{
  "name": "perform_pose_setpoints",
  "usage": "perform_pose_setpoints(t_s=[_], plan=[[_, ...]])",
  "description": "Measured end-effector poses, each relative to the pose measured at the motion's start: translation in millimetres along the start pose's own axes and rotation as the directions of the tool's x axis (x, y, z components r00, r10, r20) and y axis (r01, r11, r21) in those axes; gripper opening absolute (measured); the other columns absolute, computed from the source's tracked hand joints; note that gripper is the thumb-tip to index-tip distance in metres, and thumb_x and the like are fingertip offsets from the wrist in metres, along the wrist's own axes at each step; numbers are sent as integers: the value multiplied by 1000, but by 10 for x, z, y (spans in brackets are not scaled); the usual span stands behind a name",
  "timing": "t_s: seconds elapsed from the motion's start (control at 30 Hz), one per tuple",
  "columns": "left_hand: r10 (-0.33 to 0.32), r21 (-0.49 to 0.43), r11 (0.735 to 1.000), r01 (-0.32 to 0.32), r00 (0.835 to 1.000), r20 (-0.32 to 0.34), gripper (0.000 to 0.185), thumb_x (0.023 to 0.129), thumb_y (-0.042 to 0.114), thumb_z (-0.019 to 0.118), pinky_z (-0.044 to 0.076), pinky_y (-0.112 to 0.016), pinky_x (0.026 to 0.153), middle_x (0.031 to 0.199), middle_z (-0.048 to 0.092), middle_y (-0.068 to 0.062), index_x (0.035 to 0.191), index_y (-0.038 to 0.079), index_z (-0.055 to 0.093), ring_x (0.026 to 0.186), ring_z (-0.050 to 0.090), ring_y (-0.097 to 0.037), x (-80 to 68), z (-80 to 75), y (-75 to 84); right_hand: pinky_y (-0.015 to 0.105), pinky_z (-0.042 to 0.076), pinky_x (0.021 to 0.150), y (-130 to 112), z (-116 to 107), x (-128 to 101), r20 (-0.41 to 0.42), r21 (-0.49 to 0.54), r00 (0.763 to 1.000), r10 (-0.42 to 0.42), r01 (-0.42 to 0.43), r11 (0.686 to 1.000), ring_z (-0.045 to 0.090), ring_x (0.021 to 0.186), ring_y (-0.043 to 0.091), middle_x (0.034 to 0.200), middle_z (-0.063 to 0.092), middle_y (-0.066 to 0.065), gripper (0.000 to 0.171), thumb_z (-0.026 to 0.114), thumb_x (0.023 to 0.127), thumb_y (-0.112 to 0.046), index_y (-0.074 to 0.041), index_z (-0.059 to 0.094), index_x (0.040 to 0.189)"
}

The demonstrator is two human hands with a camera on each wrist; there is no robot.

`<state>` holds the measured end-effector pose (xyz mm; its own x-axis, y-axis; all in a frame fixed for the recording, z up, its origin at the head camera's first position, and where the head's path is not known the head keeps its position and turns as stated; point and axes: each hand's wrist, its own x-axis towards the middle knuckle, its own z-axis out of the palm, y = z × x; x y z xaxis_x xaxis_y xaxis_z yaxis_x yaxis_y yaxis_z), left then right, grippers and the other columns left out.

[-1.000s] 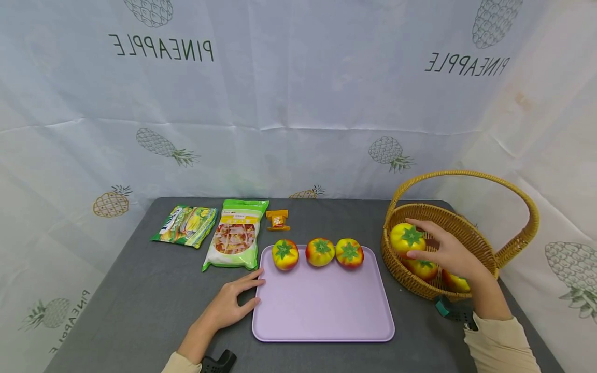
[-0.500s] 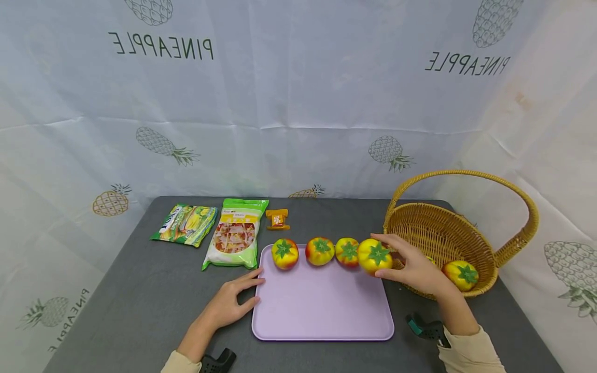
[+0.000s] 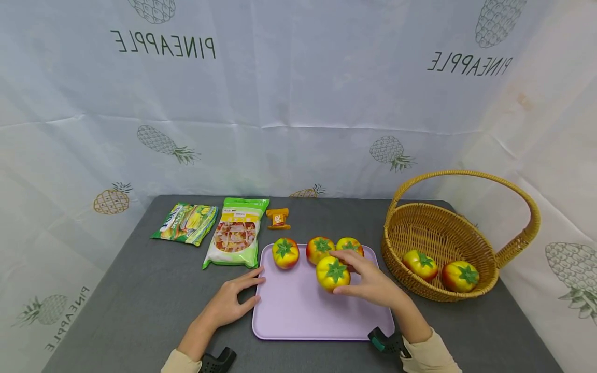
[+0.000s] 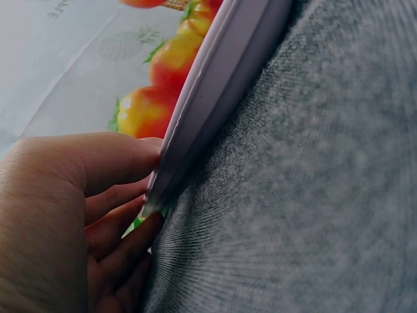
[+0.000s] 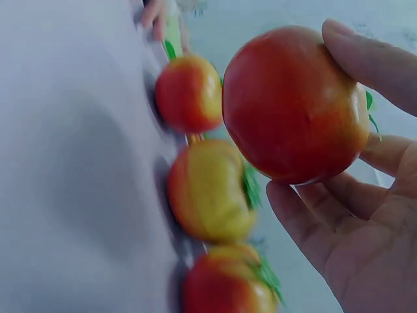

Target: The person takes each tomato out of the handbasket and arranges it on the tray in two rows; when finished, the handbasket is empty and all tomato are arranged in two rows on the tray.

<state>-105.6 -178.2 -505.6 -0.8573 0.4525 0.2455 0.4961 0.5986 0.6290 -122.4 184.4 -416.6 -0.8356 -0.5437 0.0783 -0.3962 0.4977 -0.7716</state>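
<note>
My right hand [image 3: 373, 284] holds a yellow-and-red toy persimmon [image 3: 332, 274] between thumb and fingers above the lilac tray [image 3: 298, 318]. In the right wrist view the red underside of this persimmon [image 5: 293, 107] hangs clear of the tray, which carries a dark shadow. Along the tray's far side sit a left persimmon [image 3: 285, 254], a middle one [image 3: 319, 249] and a right one [image 3: 350, 244], the last partly hidden by my fingers. My left hand [image 3: 230, 303] rests at the tray's left edge; its thumb [image 4: 124, 156] touches the rim with the fingers loosely extended.
A wicker basket [image 3: 389, 264] with a tall handle stands right of the tray, holding two persimmons [image 3: 460, 276]. Behind the tray's left lie a green food bag [image 3: 235, 235], a green-yellow packet [image 3: 187, 224] and a small orange packet [image 3: 278, 218] on the grey table [image 3: 140, 295].
My right hand has lifted a persimmon out of the basket and carried it left over the tray, in front of the row. My left hand has stayed at the tray's edge.
</note>
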Motion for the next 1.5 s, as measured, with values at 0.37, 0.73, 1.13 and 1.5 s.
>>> perform_pose_setpoints(t_s=[0.37, 0.73, 1.13, 1.5], plan=[[-18, -2, 1000, 18, 1000, 4, 39, 88, 27, 66, 43, -48, 101, 143, 50, 1, 126, 18, 63, 129, 49, -23, 6, -6, 27, 37, 48, 97, -173, 399, 224, 29, 71, 999, -31, 29, 997, 50, 118, 17, 140, 46, -1, 71, 75, 79, -37, -17, 46, 140], [-37, -17, 999, 37, 999, 10, 40, 87, 26, 67, 43, -47, 102, 143, 48, 5, 126, 20, 63, 130, 48, -19, -4, -6, 5, 44, 45, 101, -256, 691, 365, 68, 71, 997, -35, 30, 997, 50, 119, 19, 137, 47, 4, 70, 74, 80, -38, -17, 45, 141], [-11, -6, 1000, 11, 1000, -2, 40, 86, 25, 68, 45, -47, 101, 142, 50, 3, 126, 18, 63, 128, 50, -21, 13, -16, 26, 40, 41, 103, -206, 962, 401, 77, -32, 995, -59, 62, 998, 48, 115, 15, 132, 51, 3, 71, 71, 82, -40, -10, 44, 141], [9, 11, 1000, -9, 1000, -19, 40, 86, 25, 68, 45, -47, 99, 141, 51, 2, 125, 18, 64, 127, 51, -23, 12, -9, 19, 43, 39, 106, -204, 1014, 410, 91, -42, 996, -16, 19, 999, 46, 120, 16, 137, 48, 3, 75, 68, 83, -46, -14, 39, 144]])
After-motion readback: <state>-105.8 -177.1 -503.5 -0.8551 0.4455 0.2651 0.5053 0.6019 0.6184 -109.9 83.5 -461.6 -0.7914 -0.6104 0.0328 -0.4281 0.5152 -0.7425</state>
